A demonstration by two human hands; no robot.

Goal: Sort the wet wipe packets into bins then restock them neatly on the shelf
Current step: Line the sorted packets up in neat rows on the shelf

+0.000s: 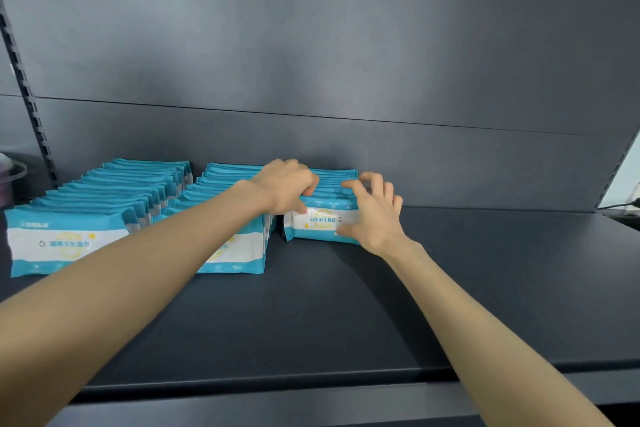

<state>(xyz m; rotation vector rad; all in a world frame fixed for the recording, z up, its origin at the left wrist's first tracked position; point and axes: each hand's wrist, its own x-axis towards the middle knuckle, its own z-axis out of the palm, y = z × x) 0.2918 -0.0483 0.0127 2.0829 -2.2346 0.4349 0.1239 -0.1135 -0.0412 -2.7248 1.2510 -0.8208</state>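
Teal-and-white wet wipe packets stand upright in three rows on a dark shelf (450,288). The left row (69,243) and the middle row (235,253) reach furthest toward me. The short right row (320,222) sits near the back panel, and its front packet shows its label upside down. My left hand (285,189) grips the top left of that right row with curled fingers. My right hand (372,215) holds the row's right end, thumb against the front packet's lower right corner, fingers spread and bent over the top.
The shelf's grey back panel (329,62) rises behind the rows. A slotted upright (27,97) runs down the left side. A clear plastic object (12,170) sits at the far left. Bare shelf stretches to the right of the rows and along the front edge.
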